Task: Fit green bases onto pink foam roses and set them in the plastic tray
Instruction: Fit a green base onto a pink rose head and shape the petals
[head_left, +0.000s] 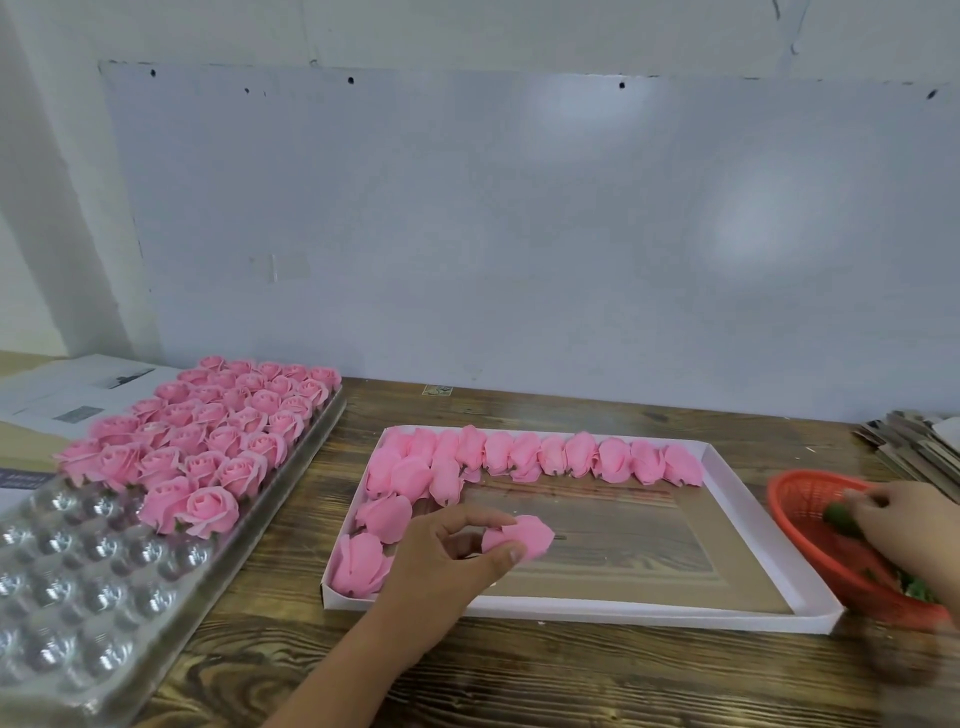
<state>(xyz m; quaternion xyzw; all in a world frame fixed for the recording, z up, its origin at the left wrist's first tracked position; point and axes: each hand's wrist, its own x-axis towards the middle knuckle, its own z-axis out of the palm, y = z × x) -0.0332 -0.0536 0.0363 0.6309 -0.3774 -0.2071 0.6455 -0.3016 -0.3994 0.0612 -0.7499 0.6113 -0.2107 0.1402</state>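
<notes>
1. Centre of frame: the left hand (441, 558) pinches a pink foam rose (519, 536) over the white box (727, 499), which has more roses along its far and left sides.
2. Right edge: the right hand (904, 519) holds a green base (837, 514) in the red basket (800, 525).
3. Left: the plastic tray (78, 587), its far part filled with upright roses.

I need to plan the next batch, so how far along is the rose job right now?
Roughly half done. The far part of the plastic tray is filled with upright roses; its near cups are bare. In hand: the left hand pinches one pink rose over the white box, while the right hand picks a green base from the red basket. Left: the loose roses along the box's far and left sides.
</notes>
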